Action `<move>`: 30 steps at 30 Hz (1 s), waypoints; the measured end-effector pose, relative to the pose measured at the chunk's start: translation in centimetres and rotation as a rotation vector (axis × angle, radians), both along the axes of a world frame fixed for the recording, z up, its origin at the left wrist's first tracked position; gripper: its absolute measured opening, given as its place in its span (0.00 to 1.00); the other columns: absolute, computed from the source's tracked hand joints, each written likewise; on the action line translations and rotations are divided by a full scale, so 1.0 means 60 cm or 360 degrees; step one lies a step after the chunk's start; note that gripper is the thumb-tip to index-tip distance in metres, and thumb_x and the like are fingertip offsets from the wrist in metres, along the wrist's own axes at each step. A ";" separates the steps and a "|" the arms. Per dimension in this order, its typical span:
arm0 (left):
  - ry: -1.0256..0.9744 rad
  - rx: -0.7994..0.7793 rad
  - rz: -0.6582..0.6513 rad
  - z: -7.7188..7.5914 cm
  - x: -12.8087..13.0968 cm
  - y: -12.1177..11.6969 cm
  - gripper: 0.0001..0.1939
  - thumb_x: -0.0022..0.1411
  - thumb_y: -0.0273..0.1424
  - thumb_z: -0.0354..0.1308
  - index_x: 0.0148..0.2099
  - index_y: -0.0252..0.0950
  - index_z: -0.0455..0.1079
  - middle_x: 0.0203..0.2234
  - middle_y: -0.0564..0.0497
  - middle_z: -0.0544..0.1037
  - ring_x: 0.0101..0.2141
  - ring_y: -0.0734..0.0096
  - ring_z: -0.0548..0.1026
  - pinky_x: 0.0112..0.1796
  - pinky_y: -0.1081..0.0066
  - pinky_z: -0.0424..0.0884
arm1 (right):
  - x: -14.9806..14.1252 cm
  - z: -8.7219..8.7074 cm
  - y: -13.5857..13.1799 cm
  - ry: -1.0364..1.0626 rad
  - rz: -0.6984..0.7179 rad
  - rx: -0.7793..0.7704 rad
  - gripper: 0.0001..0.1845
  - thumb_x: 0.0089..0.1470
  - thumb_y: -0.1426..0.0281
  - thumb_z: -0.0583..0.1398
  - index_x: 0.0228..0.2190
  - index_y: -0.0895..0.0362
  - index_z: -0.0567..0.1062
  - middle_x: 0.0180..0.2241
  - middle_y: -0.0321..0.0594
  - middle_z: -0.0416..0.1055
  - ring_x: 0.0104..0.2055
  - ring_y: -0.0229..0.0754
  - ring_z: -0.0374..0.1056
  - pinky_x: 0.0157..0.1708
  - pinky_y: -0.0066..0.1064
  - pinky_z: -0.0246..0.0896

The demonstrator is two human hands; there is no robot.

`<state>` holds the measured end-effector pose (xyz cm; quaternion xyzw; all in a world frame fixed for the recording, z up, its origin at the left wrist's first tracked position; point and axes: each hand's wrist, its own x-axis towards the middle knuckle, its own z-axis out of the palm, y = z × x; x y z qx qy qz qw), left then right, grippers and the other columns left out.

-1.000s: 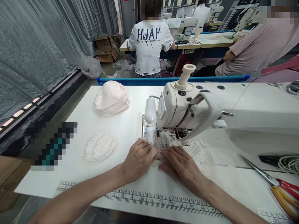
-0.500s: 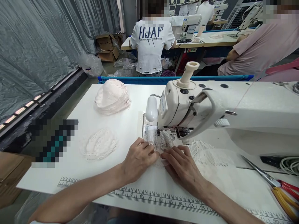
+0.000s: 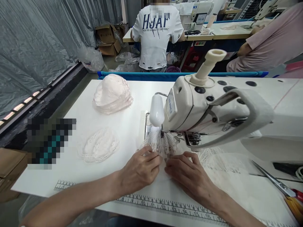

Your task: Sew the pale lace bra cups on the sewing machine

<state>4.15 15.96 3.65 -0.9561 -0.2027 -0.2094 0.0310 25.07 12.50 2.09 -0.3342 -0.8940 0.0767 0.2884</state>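
Note:
White lace fabric (image 3: 157, 142) lies gathered under the needle area of a white sewing machine (image 3: 187, 104). My left hand (image 3: 143, 167) pinches the near edge of the lace on the left, its fingers curled. On the right, my right hand (image 3: 187, 170) grips the same lace with bent fingers and thumb together. A small gap separates the two hands just in front of the presser foot. More sheer lace (image 3: 220, 160) spreads over the table to the right of my right hand. Fingertips of both hands are partly hidden.
A pale fabric cup stack (image 3: 113, 94) and a lace loop (image 3: 99, 145) rest on the left of the white table (image 3: 78, 171). Scissors (image 3: 274, 179) lie at right. A printed ruler (image 3: 163, 206) runs along the front edge. Two people sit beyond the blue bar (image 3: 137, 76).
The camera view has shifted, so the machine head looks larger and further right. Both hands stay at the lace; the fingertips have parted slightly and the right fingers are more curled.

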 end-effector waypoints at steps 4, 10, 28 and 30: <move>0.0027 0.0019 0.0022 0.000 -0.002 -0.001 0.12 0.58 0.14 0.51 0.27 0.30 0.68 0.31 0.50 0.76 0.38 0.73 0.72 0.43 0.67 0.70 | -0.003 0.003 0.002 -0.0007 0.0072 0.0009 0.09 0.59 0.80 0.52 0.38 0.60 0.70 0.36 0.42 0.73 0.40 0.40 0.66 0.43 0.39 0.52; 0.0063 0.0064 0.0059 0.004 -0.002 -0.004 0.09 0.58 0.14 0.52 0.32 0.29 0.69 0.31 0.48 0.76 0.41 0.70 0.73 0.45 0.65 0.70 | -0.005 0.005 0.005 -0.0026 0.0078 0.0038 0.10 0.59 0.80 0.53 0.39 0.60 0.71 0.36 0.42 0.73 0.39 0.40 0.67 0.39 0.38 0.53; 0.0190 -0.0127 -0.0001 0.019 -0.003 -0.007 0.09 0.62 0.18 0.49 0.40 0.31 0.68 0.33 0.50 0.74 0.38 0.74 0.71 0.46 0.67 0.66 | -0.005 0.008 0.005 -0.0098 0.0040 0.0024 0.07 0.58 0.72 0.55 0.37 0.59 0.72 0.34 0.41 0.72 0.37 0.41 0.67 0.38 0.38 0.52; 0.0200 -0.0120 0.0030 0.020 0.001 -0.003 0.08 0.62 0.19 0.49 0.40 0.32 0.67 0.34 0.50 0.73 0.37 0.74 0.71 0.47 0.66 0.65 | -0.001 0.007 0.010 -0.0125 -0.0020 0.0058 0.11 0.59 0.65 0.55 0.36 0.59 0.73 0.35 0.43 0.73 0.38 0.43 0.67 0.38 0.38 0.52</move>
